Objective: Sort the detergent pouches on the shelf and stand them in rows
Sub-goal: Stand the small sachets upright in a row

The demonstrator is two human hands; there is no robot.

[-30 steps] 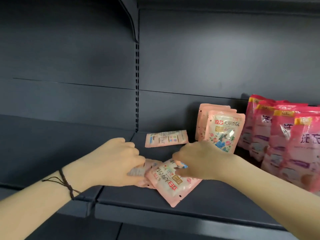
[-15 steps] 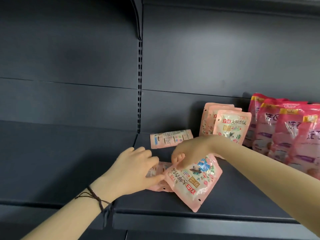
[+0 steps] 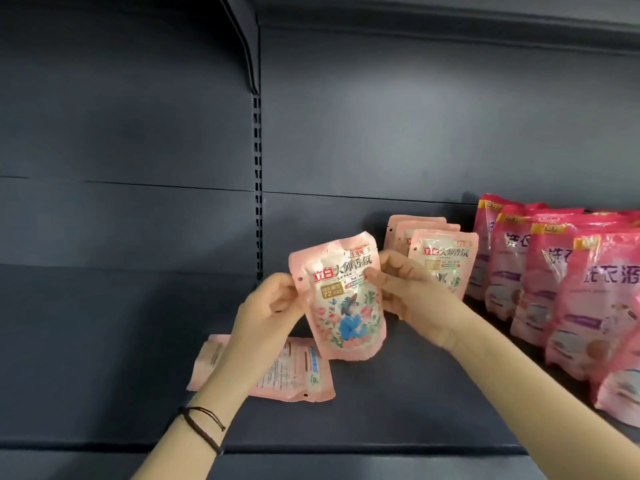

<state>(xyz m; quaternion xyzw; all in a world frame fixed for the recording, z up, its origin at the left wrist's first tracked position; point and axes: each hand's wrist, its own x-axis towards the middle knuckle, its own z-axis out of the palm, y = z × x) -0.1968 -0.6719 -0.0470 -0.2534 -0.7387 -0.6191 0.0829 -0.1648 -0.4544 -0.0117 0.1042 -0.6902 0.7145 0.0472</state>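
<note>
A light pink detergent pouch (image 3: 341, 299) with a flower print is held upright above the shelf, its front towards me. My left hand (image 3: 268, 306) pinches its left edge and my right hand (image 3: 405, 289) pinches its right edge. Another light pink pouch (image 3: 294, 372) lies flat, back side up, on the shelf (image 3: 398, 410) below my left forearm. Behind my right hand a short row of the same pouches (image 3: 443, 258) stands upright against the back wall.
Larger, deeper pink pouches (image 3: 561, 289) stand in a row at the right, running towards the front edge. A slotted upright (image 3: 257, 181) divides the dark back panel. The shelf section to the left holds nothing visible.
Both hands lifted the flowered pouch from the shelf and turned it upright. The left hand left the flat pouch and took the raised pouch's edge. The camera view shifted upward.
</note>
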